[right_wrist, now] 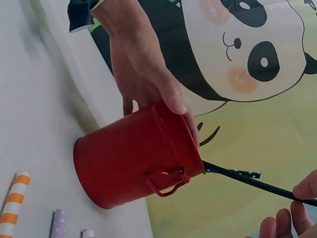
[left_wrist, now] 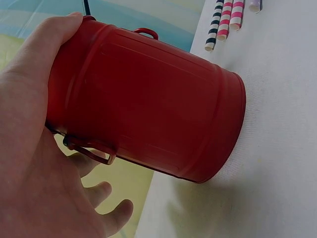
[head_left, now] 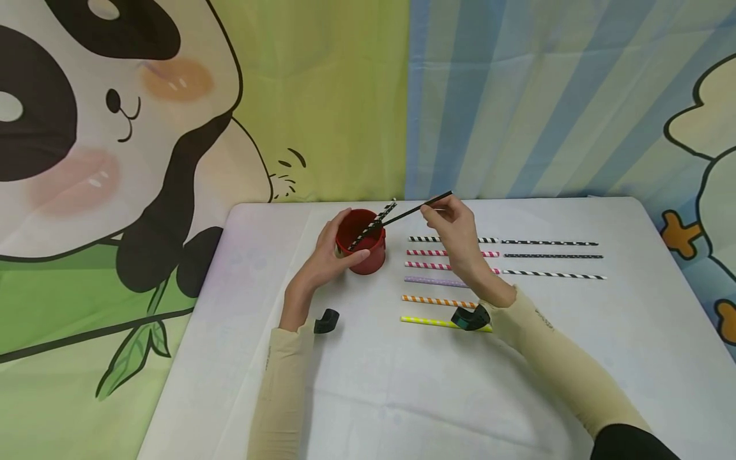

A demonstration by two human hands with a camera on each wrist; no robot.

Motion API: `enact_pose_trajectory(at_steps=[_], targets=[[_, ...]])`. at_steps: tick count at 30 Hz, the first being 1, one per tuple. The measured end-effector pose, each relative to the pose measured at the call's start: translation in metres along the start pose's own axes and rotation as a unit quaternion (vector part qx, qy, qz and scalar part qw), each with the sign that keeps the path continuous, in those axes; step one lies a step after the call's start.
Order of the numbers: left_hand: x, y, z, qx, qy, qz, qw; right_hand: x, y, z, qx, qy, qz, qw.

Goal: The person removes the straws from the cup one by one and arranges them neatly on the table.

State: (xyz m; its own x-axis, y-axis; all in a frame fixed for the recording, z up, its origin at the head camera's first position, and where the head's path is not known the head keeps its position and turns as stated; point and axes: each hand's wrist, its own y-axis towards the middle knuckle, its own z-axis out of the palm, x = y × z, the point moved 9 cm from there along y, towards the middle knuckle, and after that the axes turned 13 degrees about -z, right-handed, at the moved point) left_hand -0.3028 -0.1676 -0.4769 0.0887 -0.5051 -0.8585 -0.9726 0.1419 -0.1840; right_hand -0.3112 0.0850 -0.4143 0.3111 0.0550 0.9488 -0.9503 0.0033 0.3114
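In the head view my left hand [head_left: 323,263] holds a small red metal bucket [head_left: 375,260] by its upper part, fingers on the far side and thumb at the near side. The bucket has small loop handles [right_wrist: 166,183] on its sides. A black straw with white dots [head_left: 389,208] leans inside it, its top above the rim. My right hand [head_left: 459,237] pinches a plain-looking black straw [head_left: 409,214] near its upper end. This straw slants down to the left, and its lower end is at the bucket's mouth.
Right of the bucket, straws lie in rows on the white table [head_left: 356,396]: black-striped [head_left: 424,239], pink-striped [head_left: 422,253], purple dotted [head_left: 431,280], orange-striped [head_left: 431,299] and yellow [head_left: 425,320]. Several dark patterned straws [head_left: 552,257] lie further right. A printed panda cloth [head_left: 328,96] hangs behind.
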Motion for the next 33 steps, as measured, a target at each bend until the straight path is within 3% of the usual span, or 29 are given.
enact_pose_trajectory(at_steps=[24,33], targets=[[0.001,-0.001,0.0,0.003,-0.003,-0.005,1.0,0.03,-0.002,-0.05,-0.031,0.043,-0.057,0.997],[0.001,0.0,0.0,0.002,-0.001,-0.001,1.0,0.035,-0.004,-0.052,-0.005,-0.028,-0.079,0.996]])
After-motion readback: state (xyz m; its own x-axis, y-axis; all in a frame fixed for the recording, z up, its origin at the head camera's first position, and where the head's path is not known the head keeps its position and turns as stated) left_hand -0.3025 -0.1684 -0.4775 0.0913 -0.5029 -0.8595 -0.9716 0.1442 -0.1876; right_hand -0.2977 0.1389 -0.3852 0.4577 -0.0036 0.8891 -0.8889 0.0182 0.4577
